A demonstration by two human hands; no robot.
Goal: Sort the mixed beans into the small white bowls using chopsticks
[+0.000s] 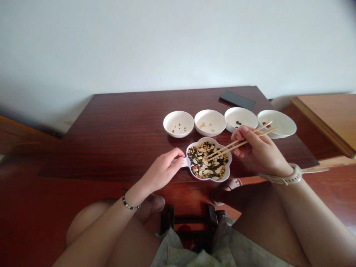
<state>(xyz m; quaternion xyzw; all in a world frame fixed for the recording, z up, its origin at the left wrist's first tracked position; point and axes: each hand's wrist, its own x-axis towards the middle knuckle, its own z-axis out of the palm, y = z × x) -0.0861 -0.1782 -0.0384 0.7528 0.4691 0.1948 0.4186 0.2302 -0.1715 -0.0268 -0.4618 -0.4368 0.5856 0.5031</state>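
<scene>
White bowls (178, 118) x4; RH (254, 146): 2 chopsticks (227, 151); LH (162, 167): 1 handled dish (228, 167).

No text, label, brand, number or sign can be read. The white handle (184, 162) of the flower-shaped dish (228, 172) seems to bear tiny marks beside the left hand's (162, 168) thumb, perhaps print, too small to tell. The smartphone (237, 100) and pale wrist strap (289, 179) show nothing legible.
</scene>
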